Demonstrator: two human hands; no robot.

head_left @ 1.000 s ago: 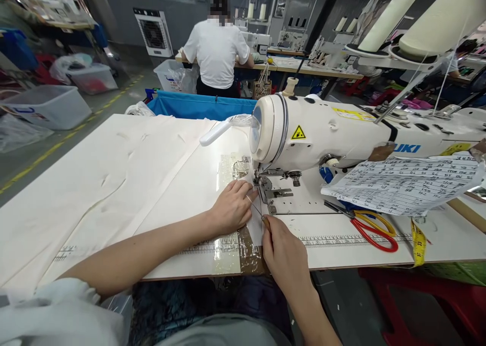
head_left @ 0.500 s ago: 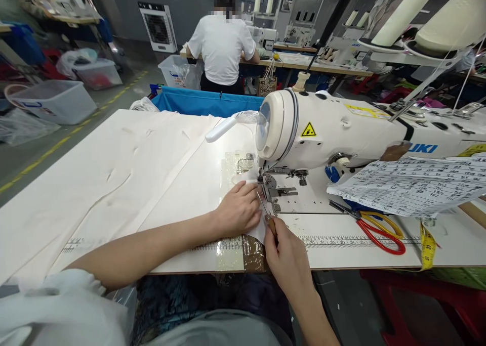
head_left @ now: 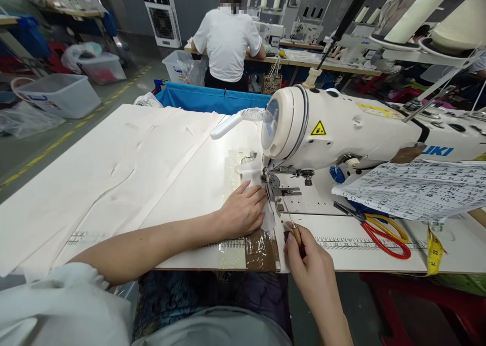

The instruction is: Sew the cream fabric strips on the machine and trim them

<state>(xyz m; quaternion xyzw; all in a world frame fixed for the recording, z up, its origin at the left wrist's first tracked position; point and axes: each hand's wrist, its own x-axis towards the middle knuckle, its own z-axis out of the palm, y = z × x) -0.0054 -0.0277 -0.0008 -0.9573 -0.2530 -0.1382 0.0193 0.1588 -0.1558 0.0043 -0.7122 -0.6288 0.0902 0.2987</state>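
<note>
My left hand (head_left: 243, 213) lies flat on a piece of white fabric (head_left: 269, 219), fingertips just in front of the needle area of the white sewing machine (head_left: 341, 126). In my right hand (head_left: 313, 257) is an awl with a wooden handle (head_left: 296, 233), gripped between thumb and fingers. Its thin metal shaft points up and left toward the machine's metal guide (head_left: 286, 191), to the right of the fabric. Whether the tip touches anything, I cannot tell. Part of the fabric is hidden under my left hand.
Red and yellow scissors (head_left: 385, 234) and a yellow tape measure (head_left: 434, 252) lie on the right. A printed paper sheet (head_left: 413, 189) hangs by the machine. Large white fabric panels (head_left: 114, 169) cover the table's left. Beyond a blue cloth bin (head_left: 212, 99) sits a person (head_left: 228, 42).
My right hand has moved right with the awl, away from my left hand and the fabric. My left hand stays flat on the fabric. The camera view has shifted slightly.
</note>
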